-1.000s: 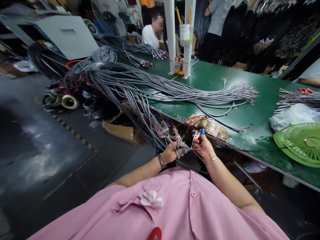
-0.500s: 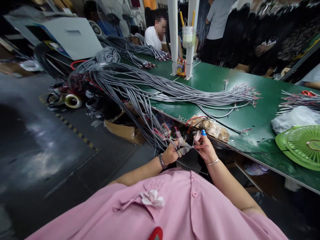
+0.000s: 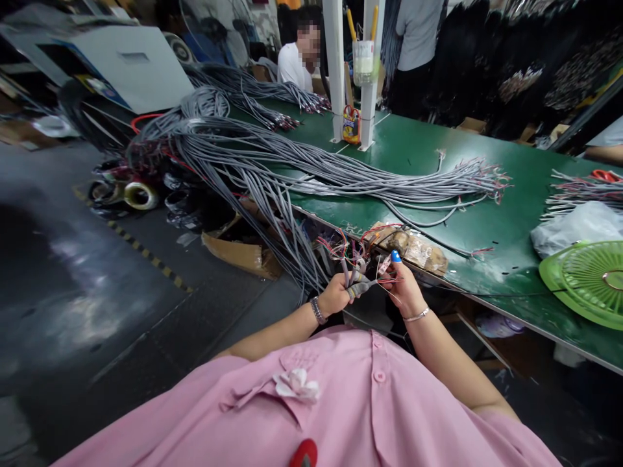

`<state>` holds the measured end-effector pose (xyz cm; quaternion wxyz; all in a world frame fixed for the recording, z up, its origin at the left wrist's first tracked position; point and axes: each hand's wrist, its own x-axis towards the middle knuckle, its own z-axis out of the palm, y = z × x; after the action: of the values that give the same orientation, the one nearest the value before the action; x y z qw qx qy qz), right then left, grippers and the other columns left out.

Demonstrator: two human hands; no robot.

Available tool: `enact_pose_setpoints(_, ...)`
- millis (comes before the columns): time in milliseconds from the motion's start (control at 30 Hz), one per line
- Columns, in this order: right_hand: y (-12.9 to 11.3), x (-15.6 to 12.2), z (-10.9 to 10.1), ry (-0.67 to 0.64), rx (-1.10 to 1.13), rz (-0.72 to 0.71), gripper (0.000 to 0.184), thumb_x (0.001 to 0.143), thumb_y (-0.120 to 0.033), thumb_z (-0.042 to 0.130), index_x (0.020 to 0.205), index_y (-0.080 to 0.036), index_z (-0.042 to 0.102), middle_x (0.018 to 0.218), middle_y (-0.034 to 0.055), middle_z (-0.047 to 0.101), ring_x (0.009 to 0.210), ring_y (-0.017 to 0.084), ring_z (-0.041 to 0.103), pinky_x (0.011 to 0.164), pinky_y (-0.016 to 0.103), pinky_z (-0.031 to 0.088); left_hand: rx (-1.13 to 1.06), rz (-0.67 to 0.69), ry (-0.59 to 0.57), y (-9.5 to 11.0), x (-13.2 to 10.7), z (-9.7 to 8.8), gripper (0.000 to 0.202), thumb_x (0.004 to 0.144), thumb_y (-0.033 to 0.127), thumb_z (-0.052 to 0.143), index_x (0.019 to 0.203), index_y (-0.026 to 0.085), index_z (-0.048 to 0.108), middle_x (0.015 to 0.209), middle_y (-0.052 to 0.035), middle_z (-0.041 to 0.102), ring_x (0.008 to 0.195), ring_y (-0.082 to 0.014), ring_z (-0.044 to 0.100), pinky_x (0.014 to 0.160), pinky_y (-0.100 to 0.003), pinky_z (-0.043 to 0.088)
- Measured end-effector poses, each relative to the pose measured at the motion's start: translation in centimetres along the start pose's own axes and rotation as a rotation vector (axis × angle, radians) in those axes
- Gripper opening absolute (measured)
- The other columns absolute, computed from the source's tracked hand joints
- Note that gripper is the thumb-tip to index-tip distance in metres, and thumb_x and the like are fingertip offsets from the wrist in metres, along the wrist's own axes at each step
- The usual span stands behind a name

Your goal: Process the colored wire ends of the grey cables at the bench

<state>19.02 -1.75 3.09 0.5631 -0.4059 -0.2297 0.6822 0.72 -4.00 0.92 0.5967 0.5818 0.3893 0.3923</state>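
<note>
My left hand [image 3: 339,295] is closed round the ends of several grey cables [image 3: 351,270], whose thin coloured wires fan out above the fist. My right hand [image 3: 402,287], with a blue fingertip cover on one finger, pinches some of those thin wires just right of the left hand. Both hands hover below the near edge of the green table [image 3: 487,220]. A long bundle of grey cables [image 3: 302,172] lies across the table and hangs off its left end toward my hands.
A brown packet [image 3: 411,246] lies on the table edge just beyond my hands. A green fan grille [image 3: 586,279] and a white plastic bag [image 3: 572,227] sit at right. White posts [image 3: 335,71] stand mid-table. Two people are at the far side. Cardboard [image 3: 238,253] and tape rolls [image 3: 139,194] lie on the floor.
The cable ends in my left hand have tilted more upright, and the hands have drawn slightly closer together. The view shifted a little.
</note>
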Motion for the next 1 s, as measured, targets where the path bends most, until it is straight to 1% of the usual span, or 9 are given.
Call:
enact_pose_setpoints(167, -0.2, 0.0, 0.1, 0.007, 0.037, -0.015, 0.042, 0.069, -0.055, 0.079, 0.069, -0.017, 0.062, 0.060, -0.0006, 0.061, 0.043, 0.006, 0.037, 0.034, 0.020, 0.024, 0.005, -0.037, -0.037, -0.4, -0.2, 0.1, 0.042, 0.078, 0.052, 0.070, 0.085, 0.010, 0.065, 0.059, 0.0033, 0.053, 0.043, -0.0034, 0.042, 0.041, -0.017, 0.032)
enact_pose_setpoints(300, -0.4, 0.0, 0.2, -0.003, 0.064, 0.004, 0.040, 0.067, -0.052, 0.082, 0.068, -0.017, 0.063, 0.064, 0.0002, 0.063, 0.045, 0.006, 0.039, 0.035, 0.019, 0.025, 0.012, -0.023, -0.070, -0.6, -0.4, 0.4, 0.041, 0.079, 0.050, 0.071, 0.083, 0.010, 0.066, 0.059, 0.0028, 0.053, 0.043, -0.0034, 0.042, 0.041, -0.016, 0.031)
enact_pose_setpoints(367, -0.4, -0.1, 0.3, 0.000, 0.055, -0.002, 0.040, 0.067, -0.053, 0.082, 0.068, -0.017, 0.064, 0.063, 0.0003, 0.063, 0.045, 0.006, 0.040, 0.035, 0.019, 0.026, 0.017, -0.011, -0.062, -0.5, -0.5, 0.4, 0.040, 0.080, 0.050, 0.070, 0.084, 0.010, 0.066, 0.060, 0.0027, 0.053, 0.044, -0.0036, 0.042, 0.042, -0.016, 0.031)
enact_pose_setpoints(467, -0.5, -0.2, 0.4, 0.036, 0.028, -0.016, 0.043, 0.066, -0.056, 0.081, 0.071, -0.016, 0.066, 0.063, 0.0018, 0.064, 0.046, 0.008, 0.044, 0.037, 0.020, 0.030, 0.022, 0.018, -0.011, -0.2, -0.5, 0.3, 0.041, 0.081, 0.050, 0.069, 0.086, 0.009, 0.067, 0.060, 0.0022, 0.053, 0.045, -0.0039, 0.043, 0.042, -0.017, 0.033)
enact_pose_setpoints(567, -0.5, -0.2, 0.4, 0.043, 0.032, -0.004, 0.044, 0.067, -0.056, 0.081, 0.073, -0.015, 0.067, 0.060, 0.0016, 0.063, 0.044, 0.007, 0.043, 0.037, 0.021, 0.029, 0.027, 0.029, 0.008, 0.0, -0.5, 0.3, 0.041, 0.081, 0.050, 0.069, 0.087, 0.009, 0.066, 0.061, 0.0022, 0.053, 0.045, -0.0041, 0.044, 0.043, -0.017, 0.035)
enact_pose_setpoints(667, -0.4, -0.1, 0.3, 0.033, 0.060, 0.016, 0.041, 0.068, -0.053, 0.081, 0.072, -0.015, 0.065, 0.061, 0.0010, 0.063, 0.044, 0.007, 0.043, 0.036, 0.021, 0.029, 0.042, 0.009, -0.028, -0.1, -0.4, 0.4, 0.040, 0.080, 0.050, 0.069, 0.085, 0.010, 0.066, 0.060, 0.0029, 0.053, 0.044, -0.0038, 0.043, 0.042, -0.017, 0.034)
enact_pose_setpoints(767, -0.2, 0.1, -0.1, 0.018, 0.078, 0.031, 0.040, 0.067, -0.052, 0.082, 0.070, -0.017, 0.063, 0.062, 0.0007, 0.065, 0.044, 0.006, 0.041, 0.035, 0.019, 0.026, 0.045, -0.007, -0.054, -0.4, -0.3, 0.7, 0.040, 0.079, 0.050, 0.070, 0.080, 0.011, 0.064, 0.059, 0.0030, 0.053, 0.044, -0.0037, 0.042, 0.042, -0.017, 0.032)
enact_pose_setpoints(867, 0.1, 0.3, -0.3, 0.011, 0.083, 0.031, 0.041, 0.068, -0.053, 0.081, 0.069, -0.017, 0.061, 0.065, 0.0011, 0.066, 0.043, 0.005, 0.041, 0.034, 0.019, 0.025, 0.039, -0.025, -0.063, -0.5, -0.5, 0.8, 0.041, 0.079, 0.050, 0.071, 0.078, 0.011, 0.063, 0.059, 0.0028, 0.053, 0.043, -0.0036, 0.042, 0.041, -0.017, 0.031)
enact_pose_setpoints(1000, 0.5, 0.1, -0.5, 0.043, 0.070, 0.046, 0.045, 0.071, -0.062, 0.074, 0.075, -0.018, 0.064, 0.069, 0.0024, 0.069, 0.043, 0.007, 0.045, 0.032, 0.019, 0.025, 0.023, -0.023, -0.091, 0.0, -1.0, 0.3, 0.041, 0.079, 0.051, 0.071, 0.082, 0.010, 0.065, 0.059, 0.0026, 0.053, 0.042, -0.0036, 0.041, 0.040, -0.017, 0.030)
